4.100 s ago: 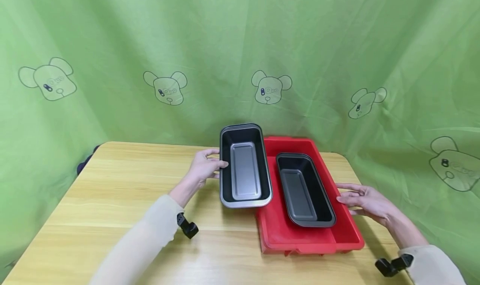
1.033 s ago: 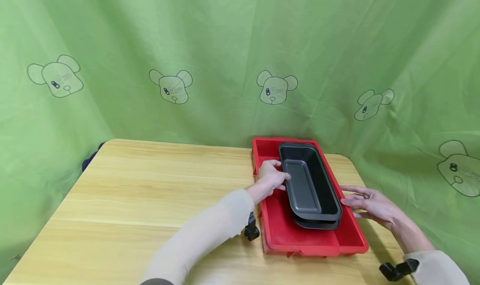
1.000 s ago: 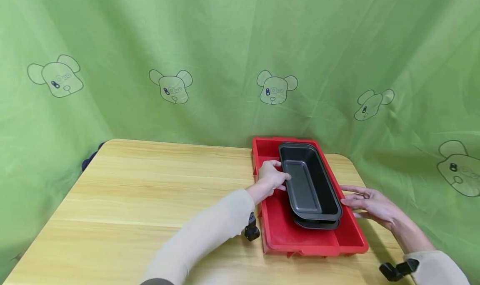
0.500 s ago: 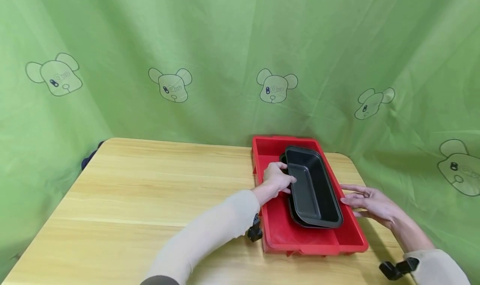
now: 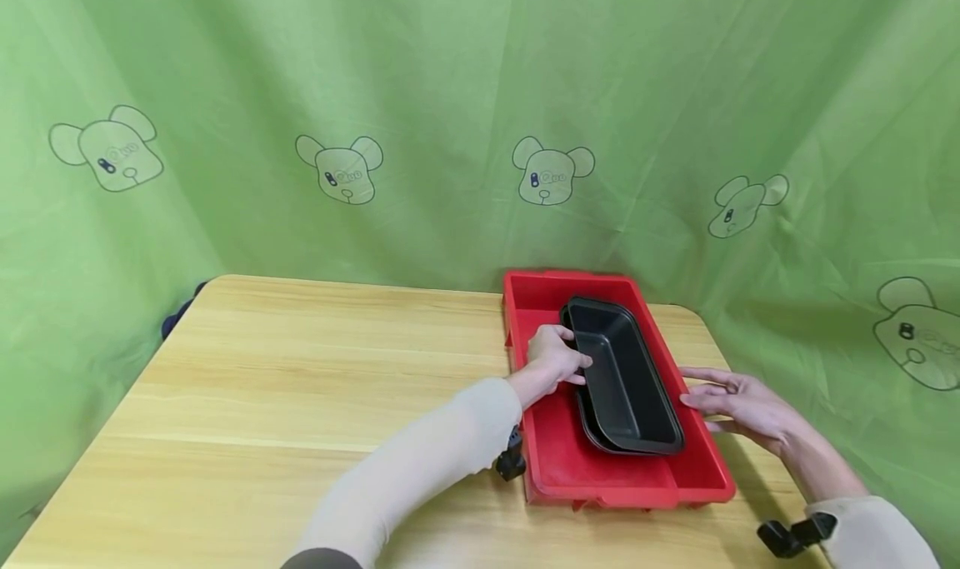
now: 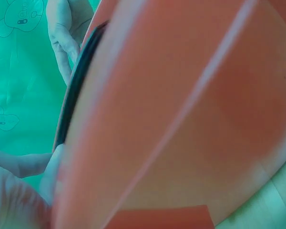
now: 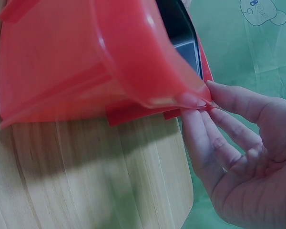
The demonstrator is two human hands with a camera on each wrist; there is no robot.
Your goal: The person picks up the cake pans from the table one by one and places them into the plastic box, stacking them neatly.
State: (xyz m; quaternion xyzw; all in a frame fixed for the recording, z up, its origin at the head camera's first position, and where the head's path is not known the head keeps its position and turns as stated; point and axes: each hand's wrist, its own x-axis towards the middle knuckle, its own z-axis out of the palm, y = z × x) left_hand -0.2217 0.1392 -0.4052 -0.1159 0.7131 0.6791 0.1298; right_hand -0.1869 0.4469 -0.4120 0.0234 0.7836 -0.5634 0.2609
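Note:
A dark loaf pan (image 5: 626,377) lies tilted to the right on top of a second dark loaf pan (image 5: 590,426), inside a red plastic bin (image 5: 562,473). The lower pan shows only as a strip along the left and near edges. My left hand (image 5: 553,357) pinches the upper pan's left long rim, thumb inside it. At the bin's right side, my right hand (image 5: 744,404) holds the rim. In the right wrist view, its thumb and fingers (image 7: 217,145) sit on either side of that red rim. The bin's wall hides most of the pans in the left wrist view.
The bin stands on the right part of a light wooden table (image 5: 300,369), close to its back edge. A green curtain (image 5: 435,119) with bear-head prints hangs behind and on both sides. Each wrist wears a small black camera (image 5: 795,536).
My left hand has carried the upper pan rightward from the bin's left edge onto the other pan. Over the last second the pan shifted slightly and tilted rightward. My right hand kept its hold.

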